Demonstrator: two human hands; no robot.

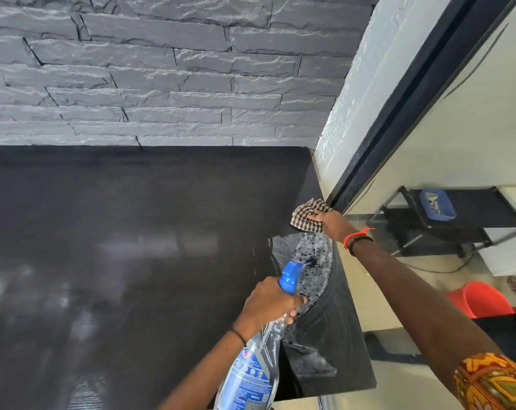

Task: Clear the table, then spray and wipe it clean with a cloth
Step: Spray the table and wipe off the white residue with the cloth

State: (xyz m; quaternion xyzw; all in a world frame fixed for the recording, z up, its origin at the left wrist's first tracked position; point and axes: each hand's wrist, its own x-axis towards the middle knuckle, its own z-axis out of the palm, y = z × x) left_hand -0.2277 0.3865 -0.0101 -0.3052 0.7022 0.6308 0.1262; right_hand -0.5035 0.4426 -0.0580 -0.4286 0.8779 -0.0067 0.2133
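**Spray bottle and cloth both at work on the table's right edge**

Over on the left, at nine o'clock, the dark table (118,232) lies bare, with pale streaks of glare across its surface. Behind it, from ten to one o'clock, stands the grey stone wall (162,69).

Moving towards centre, at about five o'clock, here is the left hand (270,300), fingers curled tight around the neck of the spray bottle (252,371). The clear bottle with its blue label runs down along the forearm towards six o'clock, and its blue nozzle (290,275) points up and right, towards the table's right edge. Just past the nozzle there is a grey, speckled patch (313,267) on the tabletop.

Further right, at about three o'clock, the right hand (332,226) presses down on the checked cloth (307,214), fingers spread flat over it. The cloth sits on the table's far right corner, right against the dark door frame (413,113). A red thread and a dark beaded band circle that wrist.

Beyond the table, at three to four o'clock, there is a black rack (469,214) holding a blue tray (437,202), and below it an orange bucket (481,300).
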